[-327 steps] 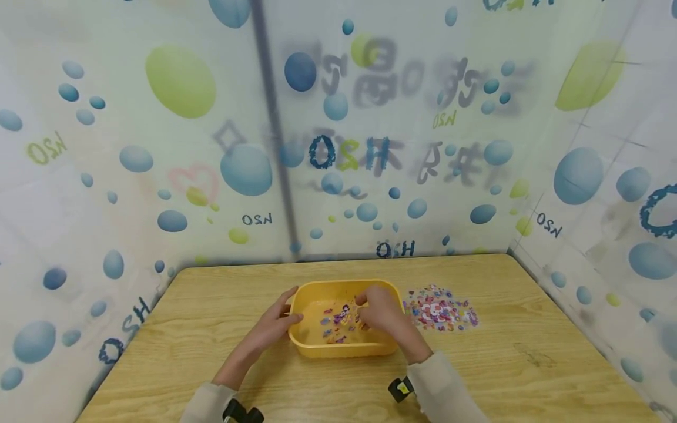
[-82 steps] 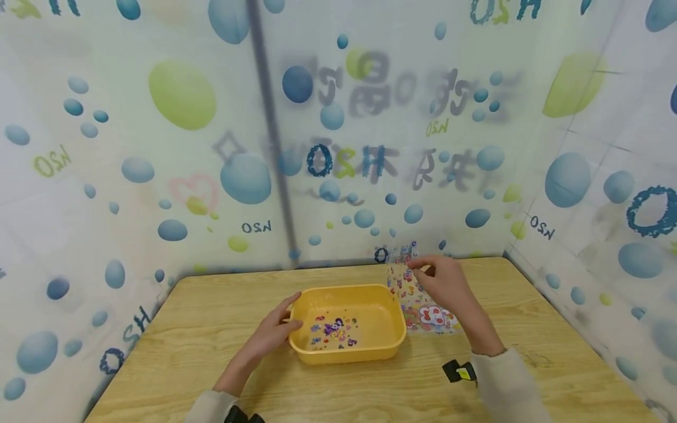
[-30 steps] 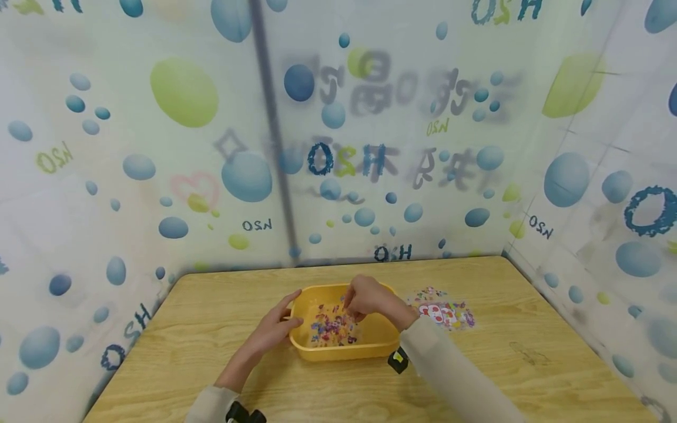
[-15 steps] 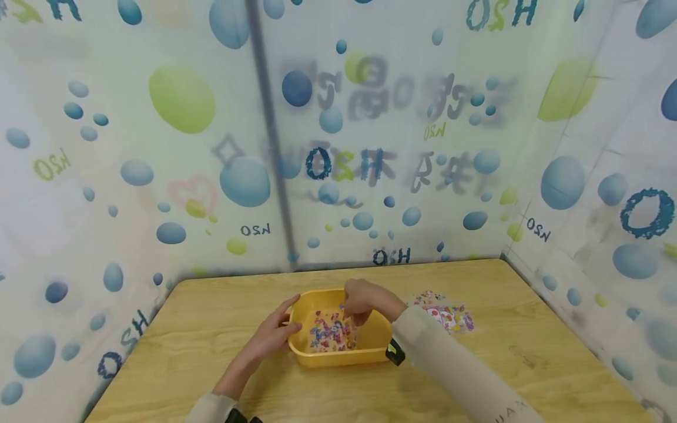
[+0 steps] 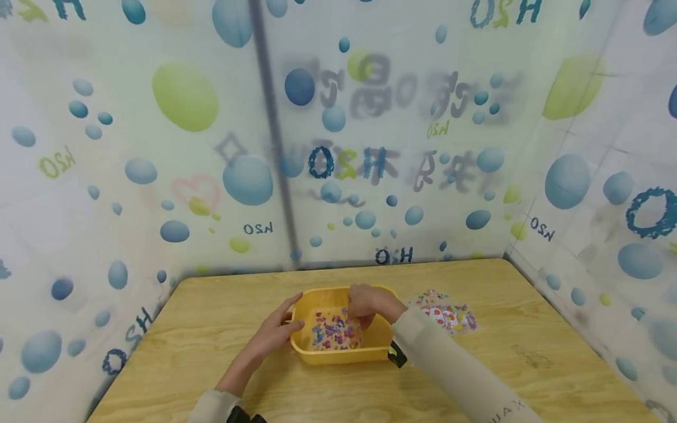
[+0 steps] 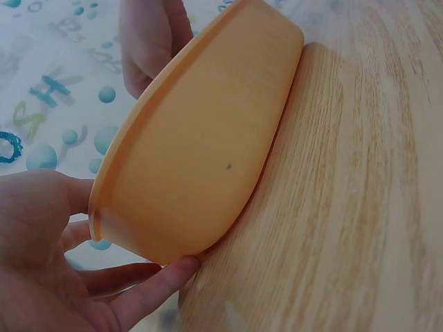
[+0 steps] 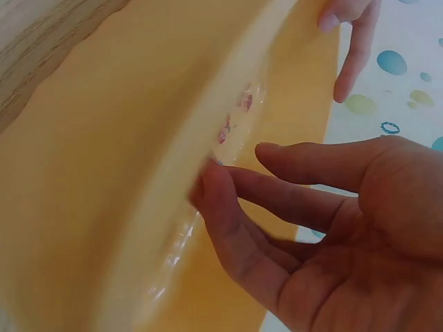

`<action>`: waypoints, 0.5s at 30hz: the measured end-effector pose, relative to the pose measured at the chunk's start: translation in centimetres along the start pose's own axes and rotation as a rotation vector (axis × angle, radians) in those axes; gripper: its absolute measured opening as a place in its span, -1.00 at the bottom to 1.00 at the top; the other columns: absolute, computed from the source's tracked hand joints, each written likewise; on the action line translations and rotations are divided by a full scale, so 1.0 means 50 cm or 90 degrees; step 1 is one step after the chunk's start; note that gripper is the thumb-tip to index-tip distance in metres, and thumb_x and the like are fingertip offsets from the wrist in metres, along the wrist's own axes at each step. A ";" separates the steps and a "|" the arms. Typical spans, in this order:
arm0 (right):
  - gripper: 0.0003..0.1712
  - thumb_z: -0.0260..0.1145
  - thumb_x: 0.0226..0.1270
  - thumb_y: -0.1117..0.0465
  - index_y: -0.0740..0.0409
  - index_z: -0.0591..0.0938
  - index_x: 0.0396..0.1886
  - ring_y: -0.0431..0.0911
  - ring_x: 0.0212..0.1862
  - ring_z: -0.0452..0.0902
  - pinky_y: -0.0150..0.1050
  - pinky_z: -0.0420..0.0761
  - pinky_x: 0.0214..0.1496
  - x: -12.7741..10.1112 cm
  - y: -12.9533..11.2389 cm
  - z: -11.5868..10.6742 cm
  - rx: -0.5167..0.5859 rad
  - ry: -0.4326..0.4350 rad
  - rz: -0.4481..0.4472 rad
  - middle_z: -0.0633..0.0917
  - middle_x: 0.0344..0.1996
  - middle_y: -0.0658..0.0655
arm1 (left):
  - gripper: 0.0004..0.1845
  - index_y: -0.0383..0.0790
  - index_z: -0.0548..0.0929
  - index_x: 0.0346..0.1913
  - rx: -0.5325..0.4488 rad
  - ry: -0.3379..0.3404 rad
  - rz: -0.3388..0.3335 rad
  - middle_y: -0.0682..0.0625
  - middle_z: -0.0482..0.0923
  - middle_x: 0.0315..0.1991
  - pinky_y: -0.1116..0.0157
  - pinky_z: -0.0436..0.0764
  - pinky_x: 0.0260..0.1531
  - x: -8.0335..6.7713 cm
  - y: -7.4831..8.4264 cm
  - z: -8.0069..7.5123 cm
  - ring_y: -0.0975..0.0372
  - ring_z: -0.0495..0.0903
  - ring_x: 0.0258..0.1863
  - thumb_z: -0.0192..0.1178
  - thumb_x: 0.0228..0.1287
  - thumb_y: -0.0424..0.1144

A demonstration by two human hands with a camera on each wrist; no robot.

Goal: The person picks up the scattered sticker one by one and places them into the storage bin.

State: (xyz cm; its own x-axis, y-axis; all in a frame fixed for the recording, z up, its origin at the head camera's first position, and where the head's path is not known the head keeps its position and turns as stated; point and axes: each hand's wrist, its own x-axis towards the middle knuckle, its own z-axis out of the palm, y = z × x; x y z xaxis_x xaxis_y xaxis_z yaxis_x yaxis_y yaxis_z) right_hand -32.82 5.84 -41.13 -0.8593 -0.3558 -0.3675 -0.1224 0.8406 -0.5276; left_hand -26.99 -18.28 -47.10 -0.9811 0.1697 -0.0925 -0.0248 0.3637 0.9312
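The tray (image 5: 344, 356) is yellow, the stickers (image 5: 334, 331) seemingly multicoloured.

Found on pale wood-grain table (image 5: 211, 335) with rounded corners: yellow rectangular plastic tray (image 5: 344, 356); just right, flat multicoloured sticker-like sheet material (image 5: 449, 318).

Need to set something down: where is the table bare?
The table is bare left of the left hand, and right of the stickers and right sleeve, apart from a faint mark. Another patch lies between that and the left sleeve, in front of the tray. Crowded: inside it, with the right hand and more stickers.
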 end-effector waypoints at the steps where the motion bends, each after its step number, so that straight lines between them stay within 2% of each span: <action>1: -0.93 0.38 0.36 0.34 0.25 0.63 -0.28 -0.04 -0.55 0.66 -0.20 0.76 -0.41 0.001 0.002 0.002 -0.001 -0.001 -0.004 0.66 -0.45 0.19 | -0.31 0.05 0.22 0.62 0.001 0.000 -0.001 -0.46 0.41 0.36 0.04 0.78 -0.13 -0.001 -0.001 0.000 -0.02 0.67 0.06 0.15 0.52 -0.30; 5: -0.86 0.35 0.38 0.32 0.27 0.69 -0.40 -0.05 -0.59 0.66 -0.20 0.75 -0.43 0.006 0.010 0.013 -0.027 -0.002 -0.017 0.64 -0.58 0.16 | -0.30 0.04 0.23 0.62 -0.001 -0.001 -0.001 -0.48 0.40 0.37 0.02 0.78 -0.10 -0.004 -0.005 0.001 -0.04 0.66 0.09 0.16 0.51 -0.29; 9: -0.85 0.34 0.38 0.32 0.29 0.72 -0.39 -0.08 -0.61 0.62 -0.21 0.74 -0.44 0.006 0.013 0.019 -0.041 -0.002 -0.013 0.66 -0.57 0.18 | -0.31 0.04 0.23 0.62 -0.005 -0.001 0.001 -0.49 0.40 0.37 0.01 0.77 -0.09 -0.004 -0.006 0.003 -0.05 0.66 0.09 0.16 0.51 -0.28; 12: -0.83 0.35 0.37 0.33 0.25 0.66 -0.46 -0.10 -0.62 0.60 -0.25 0.72 -0.47 0.005 0.013 0.022 -0.038 0.001 -0.009 0.63 -0.58 0.15 | -0.31 0.04 0.23 0.62 -0.006 0.002 0.001 -0.48 0.41 0.36 0.00 0.77 -0.08 -0.002 -0.005 0.003 -0.04 0.66 0.09 0.16 0.51 -0.28; 15: -0.67 0.34 0.37 0.34 0.16 0.54 -0.63 -0.12 -0.67 0.56 -0.26 0.70 -0.50 0.006 0.012 0.022 -0.044 0.006 -0.004 0.50 -0.72 0.06 | -0.31 0.05 0.24 0.62 -0.005 0.007 0.000 -0.46 0.42 0.36 -0.01 0.77 -0.07 0.000 -0.002 0.002 -0.03 0.66 0.09 0.16 0.51 -0.28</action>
State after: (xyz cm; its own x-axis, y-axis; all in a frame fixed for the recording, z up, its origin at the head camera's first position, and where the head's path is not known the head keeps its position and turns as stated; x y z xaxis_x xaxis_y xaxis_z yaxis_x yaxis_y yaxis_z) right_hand -32.63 5.79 -42.40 -0.8628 -0.3573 -0.3577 -0.1607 0.8646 -0.4760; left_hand -27.00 -18.23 -47.23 -0.9831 0.1601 -0.0888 -0.0262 0.3569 0.9338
